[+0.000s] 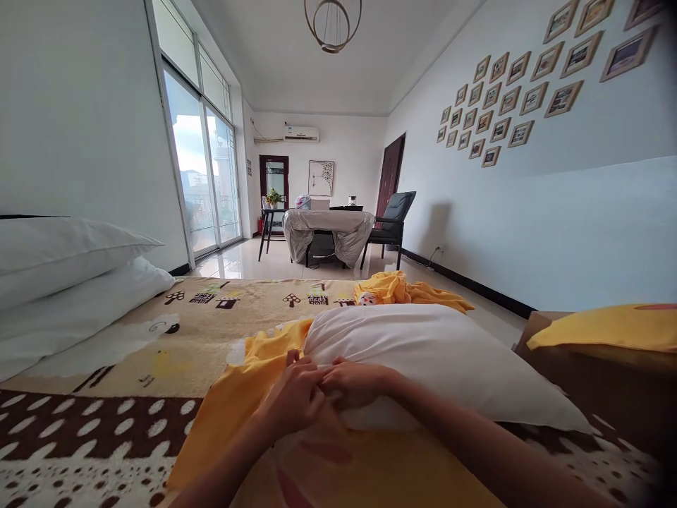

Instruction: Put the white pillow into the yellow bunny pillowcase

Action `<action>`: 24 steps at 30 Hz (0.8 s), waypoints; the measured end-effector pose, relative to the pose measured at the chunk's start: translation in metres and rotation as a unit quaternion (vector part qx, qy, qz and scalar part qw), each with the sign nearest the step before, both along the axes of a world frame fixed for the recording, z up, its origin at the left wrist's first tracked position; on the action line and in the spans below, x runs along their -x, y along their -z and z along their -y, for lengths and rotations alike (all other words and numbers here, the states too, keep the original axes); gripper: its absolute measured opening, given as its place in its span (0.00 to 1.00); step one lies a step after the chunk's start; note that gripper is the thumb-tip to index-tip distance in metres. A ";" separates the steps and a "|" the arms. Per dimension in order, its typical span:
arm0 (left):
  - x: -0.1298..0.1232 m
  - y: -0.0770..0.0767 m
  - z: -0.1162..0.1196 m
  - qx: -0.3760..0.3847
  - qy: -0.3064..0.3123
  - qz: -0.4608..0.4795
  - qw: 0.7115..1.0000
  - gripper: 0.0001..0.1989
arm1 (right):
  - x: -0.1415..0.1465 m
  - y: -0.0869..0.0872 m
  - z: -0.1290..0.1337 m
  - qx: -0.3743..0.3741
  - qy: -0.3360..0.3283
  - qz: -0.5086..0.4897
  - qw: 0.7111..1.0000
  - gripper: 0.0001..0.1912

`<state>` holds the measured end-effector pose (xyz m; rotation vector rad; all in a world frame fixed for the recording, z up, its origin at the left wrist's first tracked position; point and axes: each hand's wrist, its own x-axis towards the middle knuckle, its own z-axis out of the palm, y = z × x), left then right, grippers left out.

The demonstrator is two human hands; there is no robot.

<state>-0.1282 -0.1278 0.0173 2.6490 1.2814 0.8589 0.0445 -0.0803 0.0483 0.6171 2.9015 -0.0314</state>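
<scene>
A white pillow (423,346) lies on the bed in front of me, its left end at my hands. A yellow pillowcase (225,402) spreads beside and below that end, with a pinkish-red pattern on its near part. My left hand (296,395) is closed on the pillowcase, fingers curled. Right against it, my right hand (352,382) is closed at the end of the pillow, where pillow and cloth meet. Its fingertips are partly hidden, so how much cloth it also pinches does not show.
White pillows (79,275) are stacked at left on the patterned blanket (211,331). Crumpled yellow cloth (402,288) lies at the bed's far edge. At right, yellow fabric (613,328) rests on a brown box (582,381). A covered table (328,222) and black chair (394,219) stand beyond.
</scene>
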 end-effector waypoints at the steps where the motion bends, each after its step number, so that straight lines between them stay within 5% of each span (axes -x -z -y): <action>1: 0.003 0.001 0.000 0.004 -0.007 0.010 1.000 0.06 | -0.004 -0.008 -0.005 0.039 -0.013 -0.027 0.999 0.15; 3: 0.007 0.003 0.000 0.020 -0.018 0.017 0.999 0.06 | -0.013 -0.025 -0.023 0.085 0.012 -0.116 0.990 0.23; 6: 0.007 0.009 0.002 0.037 -0.022 0.002 0.999 0.06 | -0.024 -0.036 -0.059 0.000 0.160 -0.177 0.971 0.32; 8: 0.004 0.013 0.005 0.036 -0.041 -0.014 0.998 0.06 | -0.026 -0.030 -0.080 -0.053 0.236 -0.130 0.962 0.36; 11: -0.001 0.016 0.004 0.039 -0.090 -0.065 0.993 0.08 | -0.022 -0.012 -0.095 -0.052 0.256 -0.084 0.961 0.36; 16: -0.003 0.015 -0.014 0.025 -0.121 -0.171 0.978 0.11 | -0.012 0.006 -0.077 -0.102 0.227 -0.066 0.966 0.26; 24: 0.004 0.005 -0.049 -0.039 -0.209 -0.178 0.961 0.20 | 0.000 -0.002 -0.022 -0.195 0.178 -0.020 0.964 0.20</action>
